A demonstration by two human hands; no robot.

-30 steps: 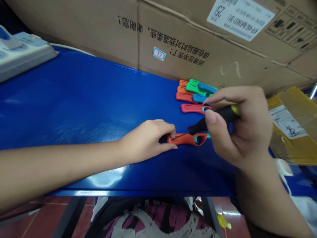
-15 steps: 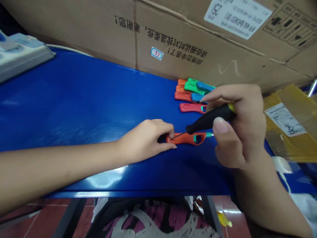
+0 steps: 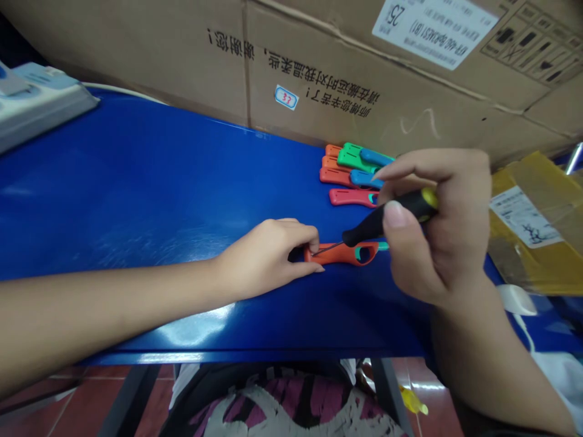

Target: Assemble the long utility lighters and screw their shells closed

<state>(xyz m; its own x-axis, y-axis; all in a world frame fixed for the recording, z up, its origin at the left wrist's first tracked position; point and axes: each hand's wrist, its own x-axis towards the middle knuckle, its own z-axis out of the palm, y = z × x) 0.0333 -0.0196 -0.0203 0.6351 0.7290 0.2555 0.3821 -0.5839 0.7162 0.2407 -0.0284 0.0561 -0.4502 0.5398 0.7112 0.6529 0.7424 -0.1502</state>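
An orange plastic handle piece (image 3: 342, 254) with a teal insert lies flat on the blue table (image 3: 150, 182). My left hand (image 3: 266, 258) pinches its left end and pins it down. My right hand (image 3: 437, 224) is closed round a screwdriver (image 3: 387, 218) with a black and yellow grip. Its thin metal tip points left and touches the orange piece near my left fingers.
Several more handle pieces (image 3: 353, 173) in orange, green, blue and red lie in a row behind. Cardboard boxes (image 3: 319, 67) wall off the table's back. A white power strip (image 3: 36, 103) sits far left, a yellow packet (image 3: 532, 230) at right.
My right thumb has shifted along the screwdriver grip, out and back, as the tool turns. The orange piece and my left hand stay put.
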